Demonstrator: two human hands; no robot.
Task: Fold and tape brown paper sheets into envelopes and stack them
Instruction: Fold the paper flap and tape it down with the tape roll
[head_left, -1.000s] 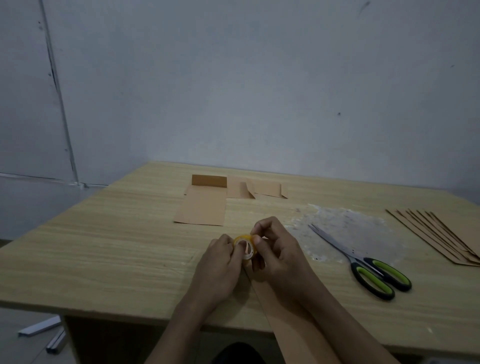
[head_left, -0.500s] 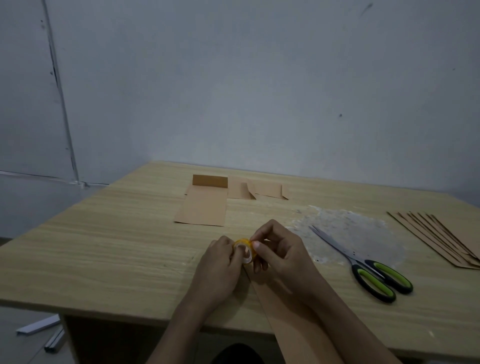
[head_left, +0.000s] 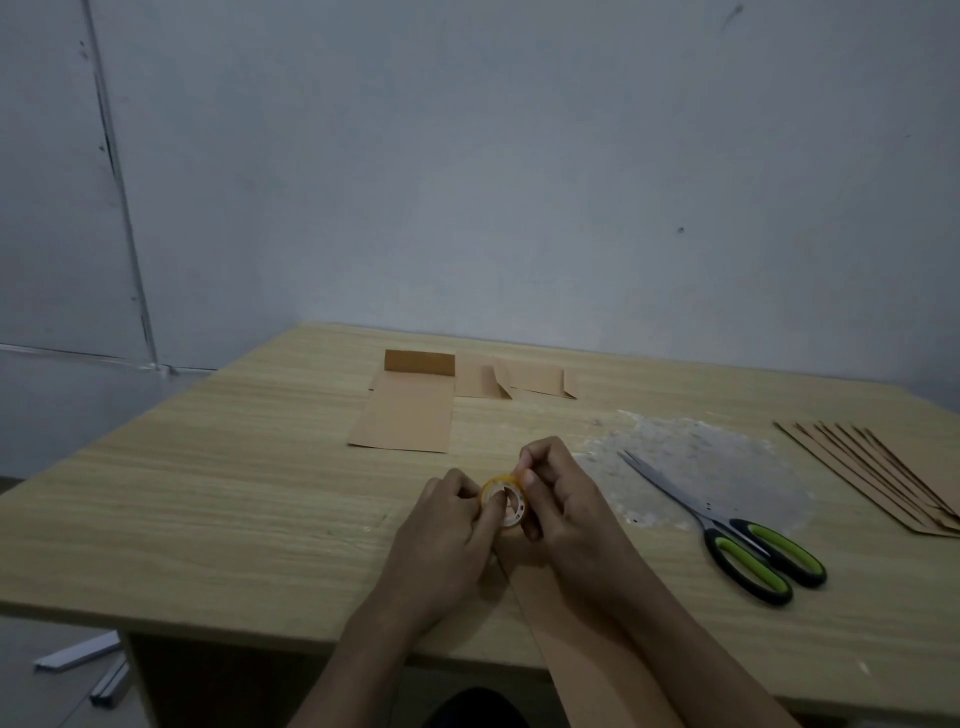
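A small yellow tape roll (head_left: 505, 500) sits between both hands near the table's front middle. My left hand (head_left: 447, 525) grips the roll from the left. My right hand (head_left: 561, 499) pinches at the roll's top right edge with thumb and fingers. A long brown paper sheet (head_left: 566, 623) lies under my wrists and runs off the front edge. A folded brown envelope (head_left: 405, 415) with its flap up lies further back, with other folded brown pieces (head_left: 514, 382) beside it. A fanned stack of brown sheets (head_left: 878, 478) rests at the right.
Scissors with green and black handles (head_left: 727, 525) lie right of my hands on a whitish scuffed patch (head_left: 727, 467) of the wooden table (head_left: 208, 493). A grey wall stands behind. Metal strips (head_left: 78, 660) lie on the floor at the lower left.
My hands have stayed in place on the tape roll; the right fingers shifted slightly along the roll's top edge.
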